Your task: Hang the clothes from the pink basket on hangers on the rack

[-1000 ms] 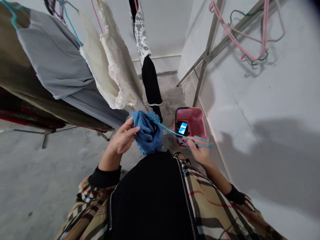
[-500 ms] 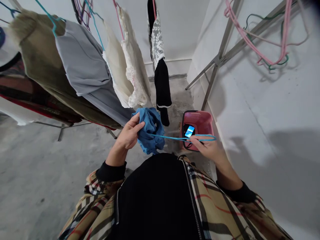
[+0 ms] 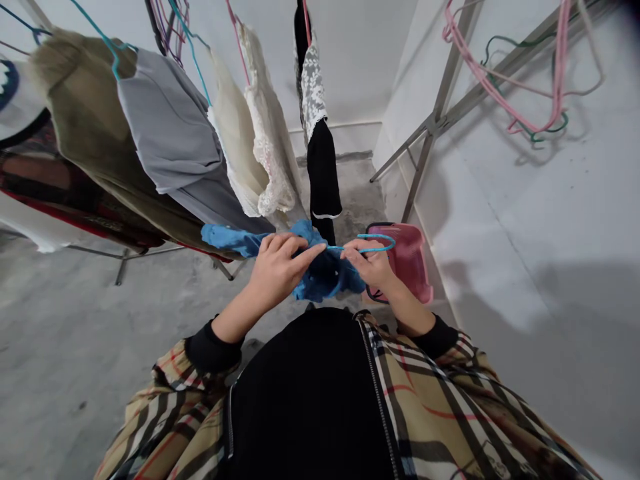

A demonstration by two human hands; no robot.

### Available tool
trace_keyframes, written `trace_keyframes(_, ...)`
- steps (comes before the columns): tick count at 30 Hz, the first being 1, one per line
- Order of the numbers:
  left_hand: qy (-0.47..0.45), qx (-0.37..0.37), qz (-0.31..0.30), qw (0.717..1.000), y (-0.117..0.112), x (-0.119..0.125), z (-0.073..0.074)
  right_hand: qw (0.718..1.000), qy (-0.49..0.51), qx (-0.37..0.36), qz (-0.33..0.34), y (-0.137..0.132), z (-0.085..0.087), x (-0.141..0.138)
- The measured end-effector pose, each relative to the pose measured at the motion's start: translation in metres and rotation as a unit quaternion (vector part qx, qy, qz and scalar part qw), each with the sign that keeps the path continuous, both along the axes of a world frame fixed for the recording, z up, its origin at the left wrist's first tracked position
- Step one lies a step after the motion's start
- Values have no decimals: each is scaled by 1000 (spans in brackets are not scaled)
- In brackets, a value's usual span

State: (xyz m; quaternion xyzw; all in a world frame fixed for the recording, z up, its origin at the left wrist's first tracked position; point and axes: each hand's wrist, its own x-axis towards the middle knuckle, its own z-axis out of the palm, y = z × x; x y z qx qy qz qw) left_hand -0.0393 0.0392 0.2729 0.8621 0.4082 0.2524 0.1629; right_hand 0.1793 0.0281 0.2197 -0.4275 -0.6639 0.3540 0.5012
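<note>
A blue garment hangs in front of my body, with a part of it spread out to the left. My left hand is closed on the garment, its thumb and fingertips at the base of the blue hanger's hook. The blue hanger points its hook to the right; most of its frame is hidden by the cloth and my hands. My right hand pinches the hanger near the hook.
Grey, olive and cream lace clothes hang at the left, a black garment ahead. A pink basket stands by the right wall. Pink hangers hang on a metal rack.
The hanger's frame has gone into the blue garment, leaving the hook showing. My right hand has moved left, close to my left hand. The garment is spread wider.
</note>
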Motion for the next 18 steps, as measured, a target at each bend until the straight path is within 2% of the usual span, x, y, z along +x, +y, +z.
trace_keyframes(2, 33, 24, 7, 999, 4, -3, 1, 999, 4, 12, 30, 5, 7, 7)
trace_keyframes(4, 58, 11, 8, 998, 5, -4, 1, 998, -1, 12, 57, 9, 11, 10)
trace_keyframes(6, 77, -5, 14, 997, 5, -4, 1, 999, -9, 10, 45, 11, 12, 10)
trace_keyframes(7, 80, -9, 23, 996, 4, -4, 1, 1000, -12, 16, 10, 11, 11, 9)
trace_keyframes(9, 74, -6, 51, 996, 3, -5, 1, 991, -16, 53, -120, 7, 4, 7)
trace_keyframes(11, 52, 5, 85, 995, 1, -6, 2, 960, -11, 93, -265, -3, -10, 4)
trace_keyframes(12, 39, 10, 99, 994, 0, -7, 3, 946, -5, 98, -308, -8, -20, 1)
trace_keyframes(13, 27, 14, 111, 993, -1, -7, 4, 944, -1, 88, -318, -15, -31, -3)
trace_keyframes(14, 18, 16, 120, 992, -2, -7, 5, 953, 0, 62, -298, -20, -43, -7)
trace_keyframes(16, 9, 18, 131, 991, -4, -6, 7, 978, -3, -33, -206, -28, -67, -18)
trace_keyframes(18, 3, 14, 134, 991, -7, -3, 9, 983, -2, -122, -134, -28, -87, -29)
